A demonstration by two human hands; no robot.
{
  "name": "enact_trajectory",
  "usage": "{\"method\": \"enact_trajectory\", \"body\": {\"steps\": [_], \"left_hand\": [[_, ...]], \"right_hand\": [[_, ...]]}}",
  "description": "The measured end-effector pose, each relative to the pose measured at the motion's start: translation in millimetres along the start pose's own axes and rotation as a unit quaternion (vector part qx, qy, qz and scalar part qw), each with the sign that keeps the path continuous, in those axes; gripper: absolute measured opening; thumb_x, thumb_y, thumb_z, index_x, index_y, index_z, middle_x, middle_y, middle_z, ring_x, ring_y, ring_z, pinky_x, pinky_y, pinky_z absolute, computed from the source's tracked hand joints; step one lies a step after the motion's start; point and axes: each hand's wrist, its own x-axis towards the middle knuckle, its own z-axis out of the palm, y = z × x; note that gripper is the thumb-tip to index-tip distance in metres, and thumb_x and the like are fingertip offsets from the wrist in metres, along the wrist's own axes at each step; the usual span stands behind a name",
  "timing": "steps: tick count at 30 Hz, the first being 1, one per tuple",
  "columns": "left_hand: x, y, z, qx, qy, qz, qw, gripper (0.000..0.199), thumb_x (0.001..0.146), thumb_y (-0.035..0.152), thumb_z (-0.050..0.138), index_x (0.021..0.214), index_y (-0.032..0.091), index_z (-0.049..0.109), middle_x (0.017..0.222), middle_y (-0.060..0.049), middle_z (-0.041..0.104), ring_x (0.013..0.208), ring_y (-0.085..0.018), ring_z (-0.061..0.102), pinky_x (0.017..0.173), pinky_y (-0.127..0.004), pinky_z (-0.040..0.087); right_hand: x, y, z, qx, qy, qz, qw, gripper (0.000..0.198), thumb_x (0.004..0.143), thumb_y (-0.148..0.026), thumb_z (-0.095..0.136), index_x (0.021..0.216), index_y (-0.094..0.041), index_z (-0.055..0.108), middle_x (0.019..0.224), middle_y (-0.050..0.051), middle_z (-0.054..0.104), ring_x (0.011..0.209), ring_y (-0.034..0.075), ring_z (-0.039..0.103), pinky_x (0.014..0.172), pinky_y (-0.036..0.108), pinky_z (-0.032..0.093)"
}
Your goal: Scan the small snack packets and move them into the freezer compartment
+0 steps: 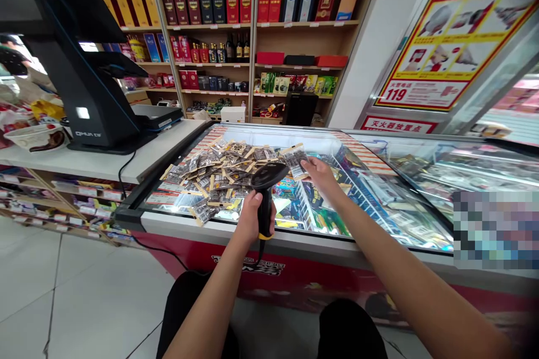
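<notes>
Chest freezer [168, 221], glass-topped, at the person's knees. Through the glass: white wire dividers [306, 210] and bagged goods in blue, green and yellow, crowded together; single labels too small to read. Behind, wall shelves [210, 27] hold upright boxes in red, gold and dark blue, dark bottles, and bright pouches lower down.

On the left part of the glass, a loose heap of packets [223, 171], overlapping at all angles. Left hand closed round the grip of a black scanner [265, 196], held upright over the near side of the glass, its head near the heap. Right hand [318, 175] pinches one packet [295, 160] by its near right corner, off the heap's right edge, just beside the scanner head.

To the left, a pale counter [126, 165] with a dark terminal [99, 90]; large grey floor tiles [29, 269] below. Red-and-yellow poster [455, 39] on the right.

Packets flat, clear film, dark contents, tan end strips. Scanner matte, yellow-trimmed at the base. Freezer front glossy red under a grey rim.
</notes>
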Motion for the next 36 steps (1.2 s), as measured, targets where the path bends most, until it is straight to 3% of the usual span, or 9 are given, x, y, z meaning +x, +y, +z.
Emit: {"method": "enact_trajectory", "body": {"steps": [5,9,13,16,20,24,27,32,36], "left_hand": [[0.9,-1.8,0.1,0.018,-0.008,-0.002,1.000,0.060,0.090,0.075,0.060,0.110,0.018,0.056,0.057,0.005,0.060,0.032,-0.014,0.052,0.032,-0.023,0.040],[0.9,-1.0,0.8,0.015,-0.003,-0.001,1.000,0.059,0.090,0.074,0.061,0.108,0.019,0.055,0.058,0.005,0.060,0.031,-0.013,0.051,0.032,-0.024,0.042],[0.7,1.5,1.2,0.013,0.003,-0.003,1.000,0.061,0.088,0.076,0.063,0.107,0.019,0.055,0.058,0.006,0.060,0.031,-0.012,0.050,0.032,-0.023,0.041],[1.3,0.8,0.8,0.011,0.005,-0.006,1.000,0.061,0.088,0.076,0.062,0.108,0.019,0.055,0.058,0.005,0.060,0.032,-0.013,0.051,0.033,-0.024,0.042],[3.7,-3.2,0.9,0.007,0.037,0.010,0.999,0.057,0.088,0.074,0.062,0.105,0.020,0.054,0.060,0.005,0.061,0.032,-0.013,0.051,0.032,-0.023,0.040],[5.9,-4.4,2.3,-0.009,0.088,0.023,0.996,0.060,0.086,0.078,0.059,0.104,0.021,0.054,0.061,0.006,0.059,0.034,-0.012,0.051,0.033,-0.023,0.037],[6.7,-3.9,2.3,-0.017,0.101,0.021,0.994,0.060,0.086,0.078,0.057,0.105,0.021,0.053,0.061,0.007,0.058,0.034,-0.011,0.050,0.034,-0.023,0.037],[7.5,-2.9,0.1,0.011,0.089,0.037,0.995,0.043,0.087,0.060,0.057,0.105,0.022,0.052,0.065,0.006,0.060,0.036,-0.012,0.051,0.037,-0.025,0.038],[7.8,0.5,-0.7,0.066,0.083,0.009,0.994,0.039,0.084,0.039,0.059,0.118,0.022,0.053,0.079,0.004,0.065,0.046,-0.011,0.054,0.047,-0.026,0.044]], "right_hand": [[19.7,-31.0,21.4,-0.063,0.015,-0.030,0.997,0.056,0.078,-0.065,0.079,0.110,-0.019,0.075,0.082,0.004,0.069,0.061,0.016,0.056,0.053,0.029,0.048],[45.4,-47.8,52.2,-0.140,0.016,-0.060,0.988,0.042,0.081,-0.049,0.081,0.109,-0.018,0.074,0.063,-0.001,0.060,0.055,0.017,0.052,0.057,0.031,0.044],[67.2,-50.9,81.3,-0.230,0.046,-0.065,0.970,0.028,0.088,-0.039,0.073,0.107,-0.018,0.072,0.071,0.004,0.069,0.066,0.023,0.065,0.071,0.034,0.050],[72.5,-48.1,91.3,-0.288,0.016,-0.062,0.956,0.024,0.093,-0.041,0.065,0.090,-0.019,0.074,0.083,0.010,0.076,0.083,0.027,0.071,0.082,0.036,0.051],[61.0,-41.9,81.6,-0.293,0.001,-0.081,0.953,0.036,0.097,-0.048,0.056,0.083,-0.021,0.075,0.091,0.012,0.079,0.099,0.032,0.073,0.091,0.039,0.050],[27.9,-33.2,57.4,-0.179,0.026,-0.142,0.973,0.041,0.099,-0.053,0.050,0.094,-0.021,0.075,0.107,0.012,0.080,0.107,0.031,0.072,0.100,0.041,0.051],[-5.6,-25.5,44.5,-0.117,0.015,-0.149,0.982,0.044,0.098,-0.061,0.052,0.096,-0.022,0.072,0.111,0.012,0.079,0.110,0.030,0.071,0.104,0.043,0.052],[-45.6,-8.9,35.3,-0.081,0.005,-0.132,0.988,0.047,0.097,-0.068,0.055,0.105,-0.024,0.069,0.112,0.012,0.076,0.106,0.029,0.072,0.101,0.043,0.056],[-49.6,6.4,23.0,-0.043,0.062,-0.081,0.994,0.041,0.092,-0.063,0.057,0.100,-0.024,0.065,0.110,0.012,0.075,0.102,0.029,0.072,0.096,0.044,0.058]]}}
